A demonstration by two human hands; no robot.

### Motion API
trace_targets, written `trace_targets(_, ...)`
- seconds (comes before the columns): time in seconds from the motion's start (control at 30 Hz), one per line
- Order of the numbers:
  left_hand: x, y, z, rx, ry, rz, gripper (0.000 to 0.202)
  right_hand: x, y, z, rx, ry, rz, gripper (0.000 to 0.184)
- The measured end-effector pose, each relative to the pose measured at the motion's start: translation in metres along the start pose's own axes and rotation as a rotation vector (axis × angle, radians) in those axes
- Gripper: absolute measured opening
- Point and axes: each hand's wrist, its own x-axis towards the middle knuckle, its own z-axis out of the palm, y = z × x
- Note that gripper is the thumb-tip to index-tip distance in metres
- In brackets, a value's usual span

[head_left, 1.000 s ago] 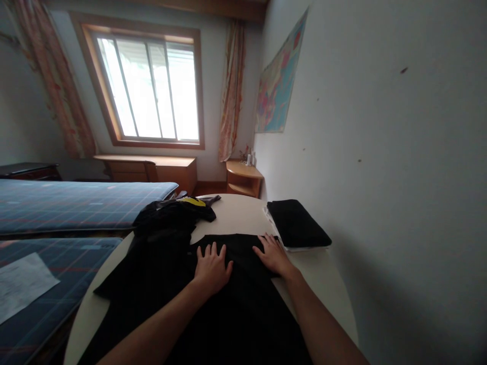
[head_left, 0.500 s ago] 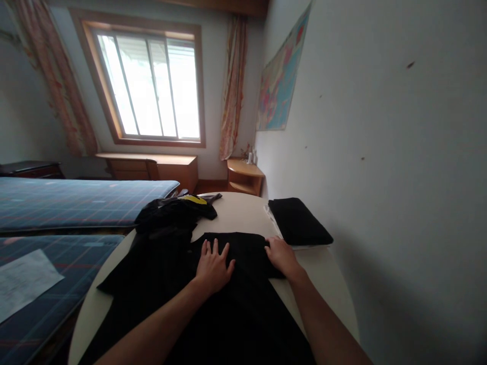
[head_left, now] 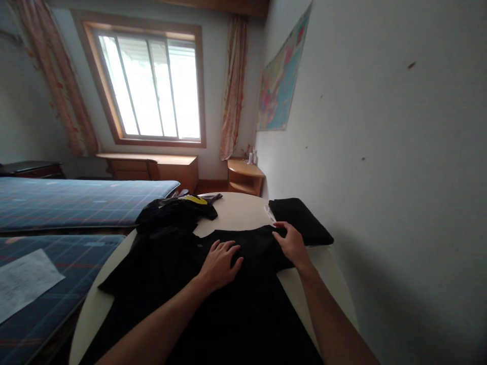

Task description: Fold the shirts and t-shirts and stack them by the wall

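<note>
A black T-shirt (head_left: 243, 304) lies spread over the round cream table (head_left: 335, 294), its neckline towards the far side. My left hand (head_left: 220, 263) rests on the upper chest of the shirt, palm down with fingers spread. At the shirt's right shoulder, my right hand (head_left: 291, 243) has its thumb and forefinger closed around the edge of the cloth. Just beyond that hand is a folded black garment (head_left: 300, 220) with something white under it. A crumpled dark garment with a yellow patch (head_left: 196, 199) lies at the table's far left.
Two blue plaid mattresses (head_left: 83, 203) stand left of the table, a paper sheet (head_left: 28, 284) on the nearer one. A white wall (head_left: 399, 203) runs close along the right. A wooden desk (head_left: 171, 165) and a corner shelf (head_left: 245, 170) stand at the back beneath the window.
My right hand has moved up and to the right, and the shirt's right shoulder and sleeve have shifted with it. My left hand has slid slightly right, staying on the shirt.
</note>
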Motion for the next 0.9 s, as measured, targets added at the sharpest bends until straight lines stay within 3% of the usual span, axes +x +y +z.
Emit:
trace_targets(0.23,-0.002,0.002,0.003,-0.053,-0.085,0.040,0.048,0.001,-0.005,-0.002,0.120,0.085,-0.109,0.028)
trace_targets(0.33,0.000,-0.001,0.006,-0.102,-0.061,0.044,0.046,-0.003,-0.013,0.003,0.235,0.038,-0.206,0.032)
trace_targets(0.47,0.004,-0.005,0.011,-0.262,-0.001,-0.027,0.050,-0.014,-0.033,0.004,0.477,-0.251,-0.241,0.051)
trace_targets(0.6,0.007,-0.010,0.011,-0.465,0.037,-0.197,0.062,-0.022,-0.045,0.001,0.706,-0.611,-0.109,0.055)
trace_targets(0.73,0.010,-0.014,0.007,-0.581,0.062,-0.278,0.053,-0.020,-0.039,0.002,0.598,-0.611,-0.033,0.041)
trace_targets(0.9,0.011,-0.009,0.006,-0.460,0.099,-0.194,0.045,-0.017,-0.024,0.015,0.338,-0.531,-0.142,0.034)
